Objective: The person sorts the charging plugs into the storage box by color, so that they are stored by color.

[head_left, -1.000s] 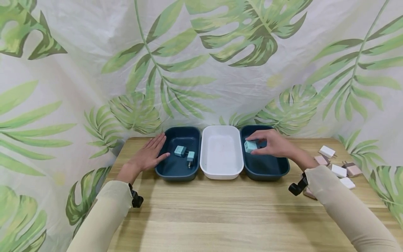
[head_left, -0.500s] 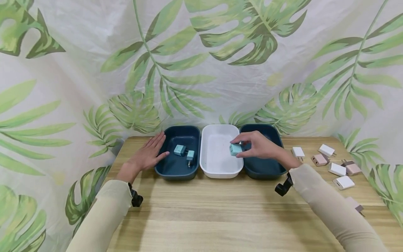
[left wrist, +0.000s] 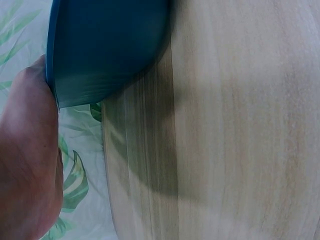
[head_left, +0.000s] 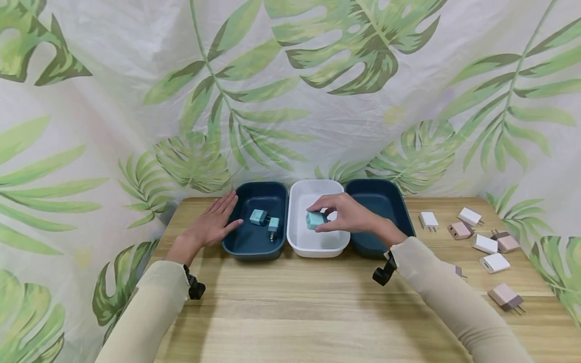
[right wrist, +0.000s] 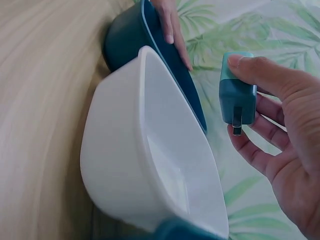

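Between the thumb and fingers of my right hand (head_left: 347, 214) is a teal plug charger (head_left: 315, 220), held above the white tray (head_left: 296, 237). In the right wrist view its metal prongs (right wrist: 237, 121) point away from the palm. My left hand (head_left: 210, 222) rests with straight fingers on the left rim of the left dark blue tray (head_left: 254, 252). Two teal plug chargers lie in that tray, one charger (head_left: 258, 217) further back and the other charger (head_left: 273, 225) nearer its right wall. The left wrist view shows the hand (left wrist: 30, 150) against the tray's outer edge.
A second dark blue tray (head_left: 376, 186) adjoins the white one on the right, partly behind my right forearm. Several white chargers (head_left: 495, 262) and pink chargers (head_left: 505, 296) lie loose on the wooden table (head_left: 290, 312) at the right. A leaf-print cloth (head_left: 272, 101) hangs behind.
My right hand has carried the teal charger leftward, from over the right dark blue tray to over the white tray. The left hand stays in place.
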Available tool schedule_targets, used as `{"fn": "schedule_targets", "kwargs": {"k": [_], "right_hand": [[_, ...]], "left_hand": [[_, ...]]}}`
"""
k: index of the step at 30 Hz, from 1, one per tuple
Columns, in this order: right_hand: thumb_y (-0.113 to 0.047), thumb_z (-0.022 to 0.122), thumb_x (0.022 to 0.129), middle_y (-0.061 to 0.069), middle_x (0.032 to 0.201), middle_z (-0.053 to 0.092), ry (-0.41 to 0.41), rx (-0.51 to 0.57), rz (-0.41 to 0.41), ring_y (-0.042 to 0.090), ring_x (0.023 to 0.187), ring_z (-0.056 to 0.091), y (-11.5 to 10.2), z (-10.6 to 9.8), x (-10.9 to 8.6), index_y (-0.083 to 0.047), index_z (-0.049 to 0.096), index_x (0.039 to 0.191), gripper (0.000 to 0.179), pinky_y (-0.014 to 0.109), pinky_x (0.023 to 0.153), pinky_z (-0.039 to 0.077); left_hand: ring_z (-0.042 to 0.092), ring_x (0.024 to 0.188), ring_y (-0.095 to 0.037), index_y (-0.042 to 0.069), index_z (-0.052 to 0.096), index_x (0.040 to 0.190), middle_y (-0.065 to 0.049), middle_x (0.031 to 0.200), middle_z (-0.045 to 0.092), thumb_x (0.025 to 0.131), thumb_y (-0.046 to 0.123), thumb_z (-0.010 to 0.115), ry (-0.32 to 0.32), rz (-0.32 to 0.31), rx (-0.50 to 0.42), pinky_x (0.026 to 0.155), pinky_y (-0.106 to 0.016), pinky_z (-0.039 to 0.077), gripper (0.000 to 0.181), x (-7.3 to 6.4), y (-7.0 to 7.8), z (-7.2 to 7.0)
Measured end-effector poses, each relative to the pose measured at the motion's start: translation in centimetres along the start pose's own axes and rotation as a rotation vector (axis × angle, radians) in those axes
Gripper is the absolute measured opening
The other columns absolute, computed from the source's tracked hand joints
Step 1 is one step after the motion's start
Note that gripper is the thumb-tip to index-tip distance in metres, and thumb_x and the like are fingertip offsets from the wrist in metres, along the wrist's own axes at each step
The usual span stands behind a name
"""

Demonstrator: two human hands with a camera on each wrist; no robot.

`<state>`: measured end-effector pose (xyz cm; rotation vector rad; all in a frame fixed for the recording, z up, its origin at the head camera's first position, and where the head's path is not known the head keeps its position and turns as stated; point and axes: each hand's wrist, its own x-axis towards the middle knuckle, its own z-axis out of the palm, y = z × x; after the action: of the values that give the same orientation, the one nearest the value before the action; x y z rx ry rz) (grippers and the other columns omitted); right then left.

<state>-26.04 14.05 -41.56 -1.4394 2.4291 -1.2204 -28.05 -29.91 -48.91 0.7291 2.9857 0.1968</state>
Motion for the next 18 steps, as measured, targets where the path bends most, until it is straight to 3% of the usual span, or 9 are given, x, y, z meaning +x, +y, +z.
{"fn": "schedule_targets", "kwargs": {"k": [11, 18], "right_hand": [[-0.014, 0.091, 0.085, 0.007, 0.118, 0.077, 0.011, 0.037, -0.085, 0.016, 0.098, 0.070, -0.8, 2.7, 2.9, -0.002, 0.076, 0.128, 0.046, 0.039, 0.086, 0.064], [-0.013, 0.090, 0.086, 0.010, 0.118, 0.076, 0.009, 0.063, -0.083, 0.017, 0.103, 0.071, -1.1, 4.1, 4.1, 0.001, 0.075, 0.128, 0.047, 0.036, 0.087, 0.064]], "left_hand": [[0.008, 0.164, -0.039, 0.000, 0.013, 0.169, -0.019, 0.178, 0.006, 0.111, 0.060, 0.037, 0.005, 0.001, 0.019, 0.130, -0.059, 0.010, 0.087, -0.2, 0.3, -0.2], [0.007, 0.164, -0.039, 0.001, 0.011, 0.169, -0.019, 0.178, 0.006, 0.111, 0.061, 0.036, -0.004, 0.002, 0.027, 0.131, -0.059, 0.010, 0.087, -0.2, 0.2, -0.2]]}}
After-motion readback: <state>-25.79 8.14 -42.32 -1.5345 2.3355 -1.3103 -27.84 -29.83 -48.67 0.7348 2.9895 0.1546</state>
